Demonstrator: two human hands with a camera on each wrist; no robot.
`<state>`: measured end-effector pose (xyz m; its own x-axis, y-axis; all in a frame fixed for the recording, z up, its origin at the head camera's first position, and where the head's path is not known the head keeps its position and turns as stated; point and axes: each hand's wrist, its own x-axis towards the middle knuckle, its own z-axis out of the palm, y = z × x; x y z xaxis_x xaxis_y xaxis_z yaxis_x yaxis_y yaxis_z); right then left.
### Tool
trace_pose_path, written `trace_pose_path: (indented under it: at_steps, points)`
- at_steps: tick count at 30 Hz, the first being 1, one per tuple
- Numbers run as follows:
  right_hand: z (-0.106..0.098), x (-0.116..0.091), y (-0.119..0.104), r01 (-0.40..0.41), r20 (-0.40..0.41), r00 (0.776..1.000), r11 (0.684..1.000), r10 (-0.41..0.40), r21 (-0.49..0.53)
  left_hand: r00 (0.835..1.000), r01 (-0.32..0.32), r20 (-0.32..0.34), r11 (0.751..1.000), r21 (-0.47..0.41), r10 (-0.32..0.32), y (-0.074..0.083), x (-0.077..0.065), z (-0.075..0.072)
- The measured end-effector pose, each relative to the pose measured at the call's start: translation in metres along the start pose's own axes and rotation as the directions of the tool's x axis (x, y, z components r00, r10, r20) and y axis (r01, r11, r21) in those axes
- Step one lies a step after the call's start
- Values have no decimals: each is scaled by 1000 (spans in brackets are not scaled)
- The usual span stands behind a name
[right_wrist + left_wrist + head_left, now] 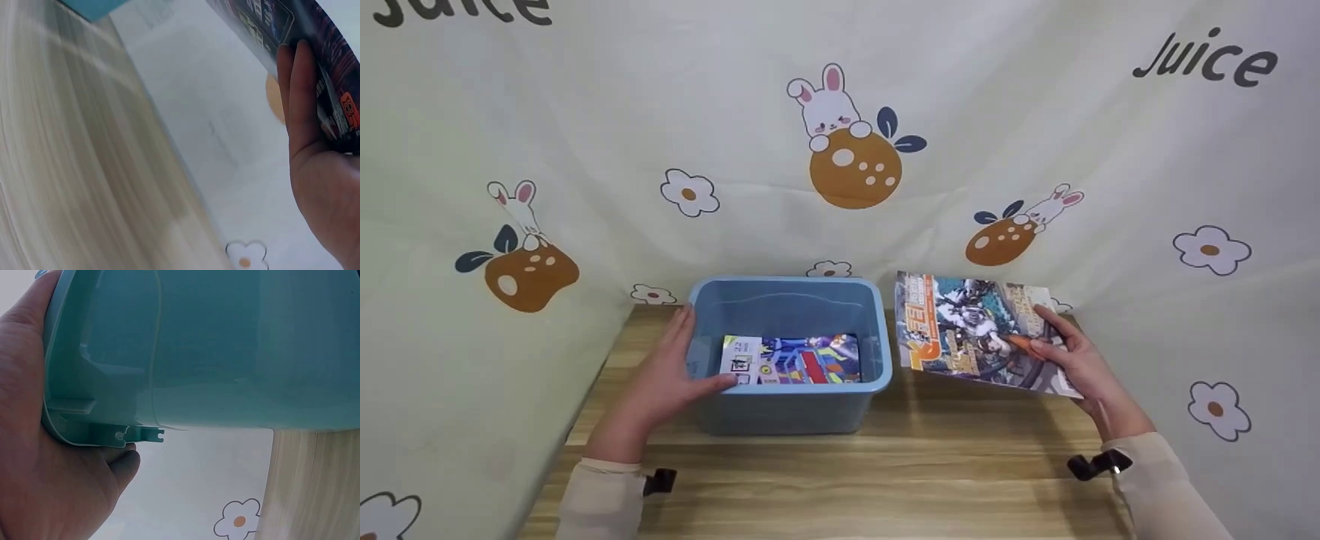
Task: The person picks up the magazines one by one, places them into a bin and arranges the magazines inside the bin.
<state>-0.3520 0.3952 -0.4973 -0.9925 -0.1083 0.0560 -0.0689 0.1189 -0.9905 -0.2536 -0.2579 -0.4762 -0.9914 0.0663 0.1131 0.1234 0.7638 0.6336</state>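
A blue plastic bin (784, 414) stands on the wooden table, and a colourful magazine (817, 361) lies inside it. At the bin's left side my left hand (664, 379) grips the rim, thumb over the near left corner; the left wrist view shows fingertips coming round beneath the rim. To the right of the bin, my right hand (1081, 366) holds another magazine (975, 326) by its right edge, thumb on the illustrated cover and fingers underneath. This magazine is held above the table, tilted, its left edge close to the bin's right rim.
The wooden table (840, 487) reaches back to a pale cloth (750, 135) printed with rabbits, oranges and flowers, which hangs behind and at both sides. Black straps (1099, 465) show at both wrists, over light sleeves.
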Motion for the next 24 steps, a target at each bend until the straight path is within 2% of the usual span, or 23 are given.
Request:
trace_pose_path:
  at_steps: [4, 10, 14, 17, 24]
  points:
    - [11, -2, -12, -29, -6, 1000, 996, 30, 84, 1000, 2, -4, 1000, -2, -2, 0, 0, 2]
    - [38, 0, -29, -65, 8, 998, 993, 64, 97, 999, 34, 2, 999, 11, -34, -2, -5, 1]
    - [62, 4, -39, -106, 36, 994, 968, 100, 227, 999, 41, 3, 999, 21, -41, -1, -5, -3]
    - [77, 4, -44, -90, 51, 996, 955, 78, 284, 999, 41, 11, 999, 17, -41, 2, -3, -2]
    - [118, 6, -58, -116, 99, 991, 953, 91, 280, 1000, 22, 7, 1000, -7, -22, -1, -2, 2]
